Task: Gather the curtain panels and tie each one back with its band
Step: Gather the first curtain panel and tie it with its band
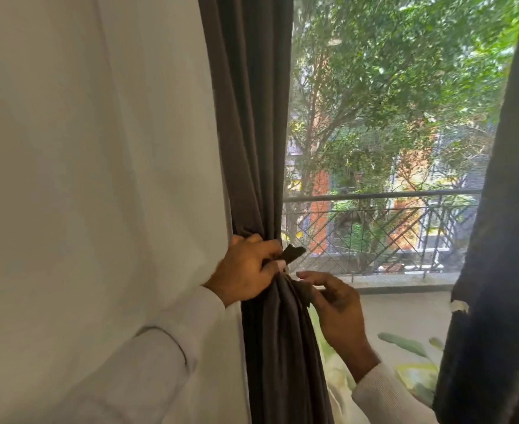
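Observation:
A dark grey curtain panel (252, 123) hangs gathered into folds left of the window, pinched in at waist height. My left hand (246, 270) grips the gathered folds and pinches a dark band end (293, 254) that sticks out to the right. My right hand (331, 301) sits just below and right, fingers curled against the curtain's edge; what it pinches is hard to tell, likely the band's other end. A second dark curtain panel (496, 240) hangs at the right edge, with a small white patch (459, 306) on its side.
A white sheer curtain (99, 179) fills the left half. Through the window (389, 117) I see trees and a metal balcony railing (380, 197). Green leaves (411, 347) lie low between the two dark panels.

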